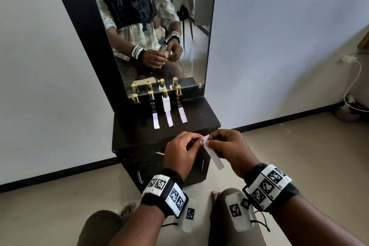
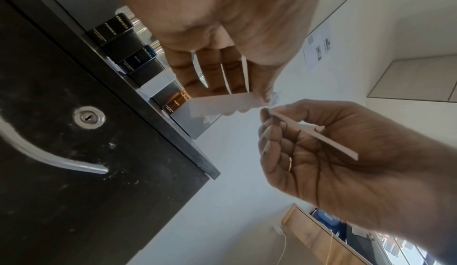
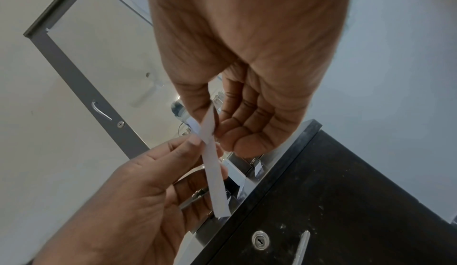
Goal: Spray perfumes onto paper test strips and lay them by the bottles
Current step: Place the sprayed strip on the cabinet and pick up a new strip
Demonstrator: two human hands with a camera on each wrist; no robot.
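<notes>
Head view: seated before a dark dresser, a person holds a white paper test strip (image 1: 214,153) between both hands. The left hand (image 1: 180,155) and the right hand (image 1: 232,151) meet at the strip's top end, each pinching it with thumb and forefinger, other fingers curled; the strip's free end hangs down toward the person's lap. Beyond the hands, on the dresser's black surface (image 1: 199,120), four gold-capped perfume bottles (image 1: 165,100) stand in a row against the mirror (image 1: 151,26). Three laid strips (image 1: 169,119) lie on the near side of three of the bottles; the bottle farthest to the left-hand side has none.

Left wrist view: the left hand (image 2: 222,40) pinches paper at its fingertips, with white strips also showing between its fingers; the right hand (image 2: 329,152) grips the strip (image 2: 319,134) edge-on. Past the hands, the bottles (image 2: 138,62) line the surface's far edge, above a cabinet door with a lock (image 2: 89,117).

Right wrist view: the strip (image 3: 213,171) runs down from the right hand (image 3: 247,64) across the left hand (image 3: 138,201), both pinching it just above the surface's edge.
</notes>
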